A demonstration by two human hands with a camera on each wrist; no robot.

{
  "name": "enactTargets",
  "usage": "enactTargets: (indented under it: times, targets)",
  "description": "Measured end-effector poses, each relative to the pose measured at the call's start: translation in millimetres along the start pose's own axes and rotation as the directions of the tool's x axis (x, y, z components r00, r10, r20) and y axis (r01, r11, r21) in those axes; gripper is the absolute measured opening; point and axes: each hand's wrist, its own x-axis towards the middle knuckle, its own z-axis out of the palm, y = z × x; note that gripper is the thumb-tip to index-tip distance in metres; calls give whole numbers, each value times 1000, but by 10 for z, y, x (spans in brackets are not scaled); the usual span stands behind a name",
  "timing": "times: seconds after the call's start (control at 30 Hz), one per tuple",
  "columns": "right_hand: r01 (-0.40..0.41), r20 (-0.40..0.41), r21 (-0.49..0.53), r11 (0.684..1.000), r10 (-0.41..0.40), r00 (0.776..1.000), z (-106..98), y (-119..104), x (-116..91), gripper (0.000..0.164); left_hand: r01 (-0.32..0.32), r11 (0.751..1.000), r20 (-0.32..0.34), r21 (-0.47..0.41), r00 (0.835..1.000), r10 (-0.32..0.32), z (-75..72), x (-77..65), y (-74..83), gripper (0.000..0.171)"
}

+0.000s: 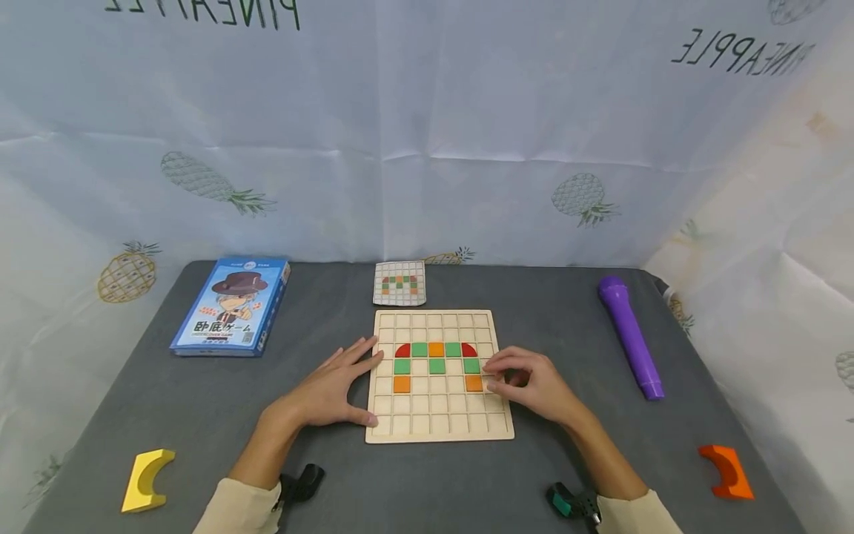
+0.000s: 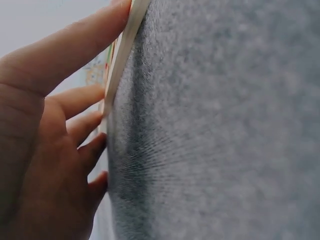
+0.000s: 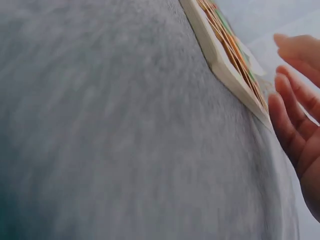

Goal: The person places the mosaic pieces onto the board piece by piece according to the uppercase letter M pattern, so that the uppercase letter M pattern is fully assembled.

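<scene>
A square wooden grid board (image 1: 440, 430) lies mid-table with several coloured tiles in its upper half. The top row runs from a rounded red tile (image 1: 403, 350) through green and orange to another rounded red one. Below are green tiles and, lower, two orange tiles (image 1: 402, 384). My left hand (image 1: 327, 391) has its fingers spread, fingertips and thumb touching the board's left edge. At the right edge, my right hand (image 1: 534, 382) hovers beside the right-hand orange tile (image 1: 474, 383), fingers loosely bent. In the right wrist view its fingertips (image 3: 280, 100) stand apart from the thumb, holding nothing visible.
Behind the board lies a small pattern card (image 1: 399, 284). A blue game box (image 1: 230, 308) sits at the back left, a purple microphone-shaped object (image 1: 630, 337) at the right. Near the front are a yellow arched block (image 1: 145, 480) and an orange arched block (image 1: 729, 472).
</scene>
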Motion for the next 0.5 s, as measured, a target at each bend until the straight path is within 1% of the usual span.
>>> enactTargets:
  times: [0.07, 0.13, 0.17, 0.23, 0.3, 0.37, 0.43, 0.5]
  targets:
    - [-6, -36, -49, 999, 5, 999, -33, -10, -56, 26, -3, 1000, -32, 18, 999, 3, 5, -62, 35, 105]
    - [-4, -69, -143, 990, -5, 998, -90, -14, -98, 33, -14, 998, -87, 60, 996, 19, -9, -120, 82, 101]
    - [0, -84, -191, 982, -16, 996, -127, -10, -105, 38, -20, 996, -122, 85, 992, 30, -25, -140, 104, 100]
    - [-4, -105, -288, 958, -28, 994, -220, -6, -93, 47, -29, 987, -208, 158, 976, 61, -97, -165, 150, 97]
    - [-16, -115, -376, 927, -30, 993, -339, -14, -43, 56, -32, 970, -293, 240, 951, 104, -208, -161, 192, 96]
    - [-38, -112, -435, 900, -12, 994, -469, -34, 36, 65, -28, 948, -369, 318, 917, 150, -338, -134, 217, 95]
    - [-51, -106, -489, 871, -2, 994, -598, -52, 134, 73, -15, 920, -429, 391, 882, 197, -472, -88, 222, 95]
    - [-50, -101, -547, 836, -7, 995, -717, -59, 247, 79, 8, 889, -470, 457, 851, 233, -593, -24, 198, 96]
